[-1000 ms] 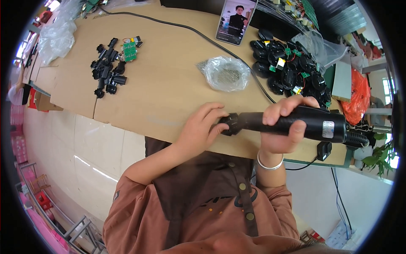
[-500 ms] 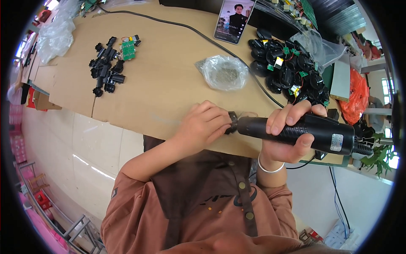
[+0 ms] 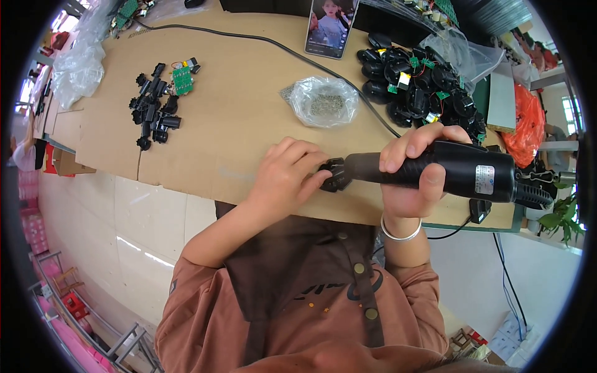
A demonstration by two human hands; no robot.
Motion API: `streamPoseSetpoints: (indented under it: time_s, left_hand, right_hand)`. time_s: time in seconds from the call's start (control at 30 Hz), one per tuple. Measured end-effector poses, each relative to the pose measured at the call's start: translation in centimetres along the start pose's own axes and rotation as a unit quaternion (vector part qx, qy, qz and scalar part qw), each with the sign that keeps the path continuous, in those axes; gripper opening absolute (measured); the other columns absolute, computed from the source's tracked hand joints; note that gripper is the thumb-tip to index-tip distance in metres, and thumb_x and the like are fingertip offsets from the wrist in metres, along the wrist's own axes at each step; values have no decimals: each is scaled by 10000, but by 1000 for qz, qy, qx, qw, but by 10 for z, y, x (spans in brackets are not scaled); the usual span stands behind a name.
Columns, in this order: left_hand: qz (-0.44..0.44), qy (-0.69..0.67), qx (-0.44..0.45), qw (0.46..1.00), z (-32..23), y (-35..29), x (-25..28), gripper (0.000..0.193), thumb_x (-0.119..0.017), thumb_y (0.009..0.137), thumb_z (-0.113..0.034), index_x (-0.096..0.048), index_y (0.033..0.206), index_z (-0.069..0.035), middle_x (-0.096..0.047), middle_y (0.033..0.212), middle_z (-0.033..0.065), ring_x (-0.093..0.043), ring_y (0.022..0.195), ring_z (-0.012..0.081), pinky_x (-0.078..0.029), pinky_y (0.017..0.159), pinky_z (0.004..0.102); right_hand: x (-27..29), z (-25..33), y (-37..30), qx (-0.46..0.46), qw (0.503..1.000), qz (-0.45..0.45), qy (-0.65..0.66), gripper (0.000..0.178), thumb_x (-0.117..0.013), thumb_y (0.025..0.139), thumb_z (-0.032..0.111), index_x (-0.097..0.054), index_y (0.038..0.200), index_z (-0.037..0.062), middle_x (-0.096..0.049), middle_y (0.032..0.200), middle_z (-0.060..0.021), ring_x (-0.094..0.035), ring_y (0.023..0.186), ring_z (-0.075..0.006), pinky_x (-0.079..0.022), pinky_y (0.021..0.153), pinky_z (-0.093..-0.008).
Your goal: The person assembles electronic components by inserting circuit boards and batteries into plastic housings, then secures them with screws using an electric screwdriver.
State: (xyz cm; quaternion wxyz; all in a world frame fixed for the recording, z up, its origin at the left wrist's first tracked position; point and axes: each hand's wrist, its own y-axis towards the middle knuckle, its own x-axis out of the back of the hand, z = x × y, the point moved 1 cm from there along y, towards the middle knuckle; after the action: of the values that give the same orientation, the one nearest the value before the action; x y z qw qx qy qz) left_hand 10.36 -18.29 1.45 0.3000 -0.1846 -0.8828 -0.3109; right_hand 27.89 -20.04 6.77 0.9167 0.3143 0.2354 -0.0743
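Observation:
My right hand is wrapped round a thick black electric screwdriver, held level with its nose to the left. That nose meets a small black plastic part near the table's front edge. The fingers of my left hand grip this part from its left side; the tool's tip is hidden against it. Beyond my hands lies a clear plastic bag, opened out, with many tiny metal pieces that look like screws. Right of the bag, a heap of black rounded housings shows green circuit boards and wires.
At the left lie a cluster of black parts and a green circuit board. A black cable crosses the cardboard-covered table. A phone stands at the back, and an orange bag hangs at the right.
Both hands, with the screwdriver and the black part, appear slightly farther left and up in the picture. The whole view has shifted a little too. More of the black part shows. The phone picture differs.

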Motion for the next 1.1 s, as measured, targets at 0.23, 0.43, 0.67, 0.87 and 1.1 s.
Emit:
streamPoseSetpoints:
  time_s: [0.23,0.43,0.67,0.87,1.1]
  left_hand:
    - [30,32,21,999,-7,-25,-21,223,-702,705,-138,-623,906,-82,-573,1021,75,-563,849,234,-454,706,356]
    - [19,36,-2,999,-1,-26,-27,203,-671,727,-136,-612,916,-91,-562,1011,86,-548,858,233,-452,679,342]
    - [32,11,7,999,-1,-24,-26,235,-710,686,-97,-623,900,-53,-569,1005,117,-556,840,269,-464,692,361]
    - [33,4,9,999,0,-25,-24,238,-706,691,-96,-617,908,-55,-567,1002,110,-552,847,271,-461,701,363]
    - [42,4,11,999,0,-24,-25,245,-701,696,-97,-608,919,-57,-565,1006,113,-550,856,275,-456,716,368]
  right_hand:
    - [3,-14,-3,-11,998,8,-69,482,-657,803,177,-381,1182,66,-492,845,-111,-515,563,-173,-481,500,-291]
    - [4,-20,-4,-42,996,1,-75,492,-688,781,176,-390,1158,68,-502,818,-100,-517,566,-168,-481,498,-286]
    - [0,-19,-6,-53,995,-6,-86,494,-680,787,172,-382,1170,76,-503,828,-98,-504,570,-160,-473,490,-285]
    - [0,-19,-7,-51,996,6,-78,500,-676,790,175,-378,1181,82,-499,835,-100,-502,571,-159,-464,481,-285]
    - [2,-19,-6,-59,997,-3,-44,521,-673,751,34,-345,1153,78,-499,790,-92,-529,578,-161,-482,531,-286]
